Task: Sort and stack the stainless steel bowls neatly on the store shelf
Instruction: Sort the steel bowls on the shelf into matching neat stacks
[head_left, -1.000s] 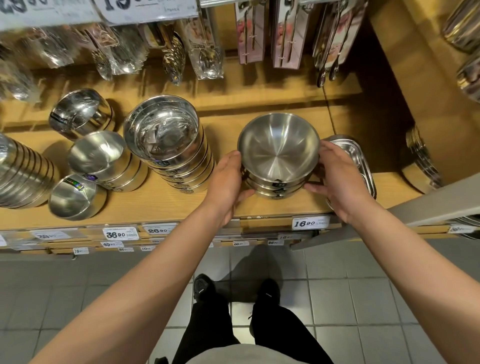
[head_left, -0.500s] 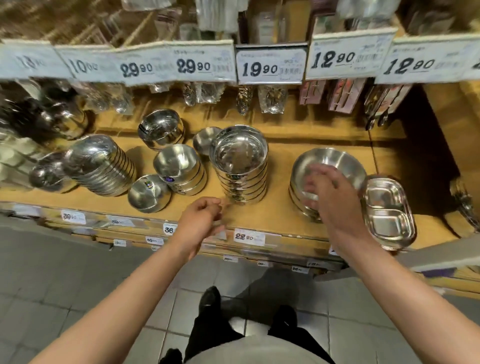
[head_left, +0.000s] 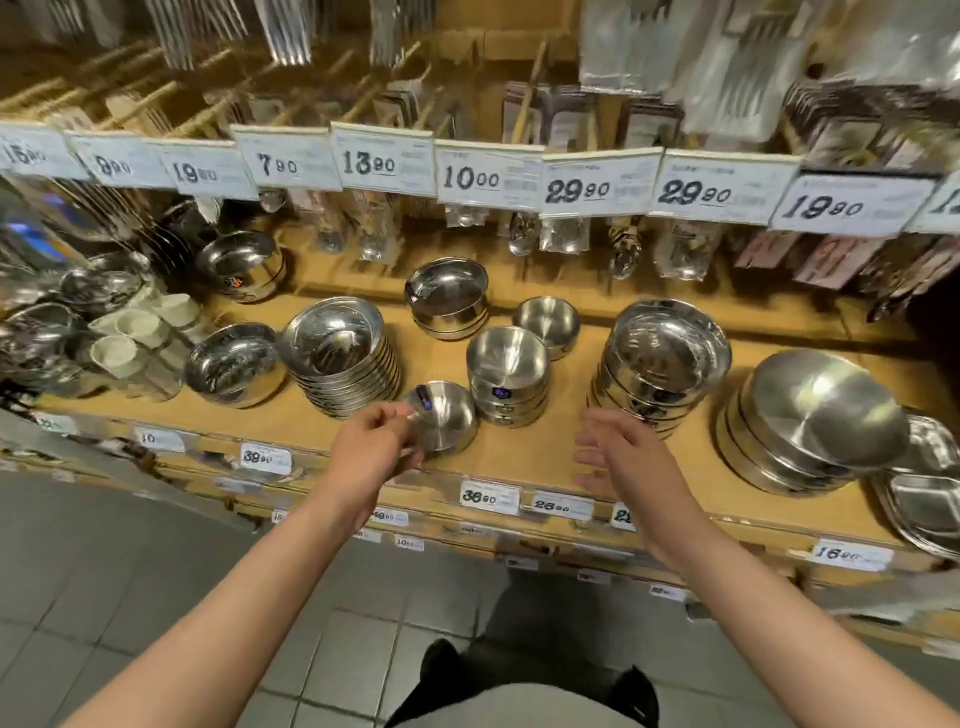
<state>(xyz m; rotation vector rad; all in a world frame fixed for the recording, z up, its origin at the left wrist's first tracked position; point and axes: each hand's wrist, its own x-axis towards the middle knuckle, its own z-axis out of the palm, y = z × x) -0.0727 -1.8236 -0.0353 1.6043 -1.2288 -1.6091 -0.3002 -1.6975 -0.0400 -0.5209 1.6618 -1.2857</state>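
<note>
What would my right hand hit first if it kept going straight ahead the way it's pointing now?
Probably the tall stack of shiny steel bowls just beyond the right hand, whose relaxed fingers aim up and slightly left toward its base. Depth is unclear, so it might slip past on the left.

Left hand (head_left: 371, 452) now grips the small bowl (head_left: 441, 423); right hand (head_left: 631, 457) has left the wide stack (head_left: 800, 431).

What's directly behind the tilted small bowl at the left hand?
A short stack of matching bowls, then a single small bowl. The left hand covers the tilted bowl's near rim.
</note>
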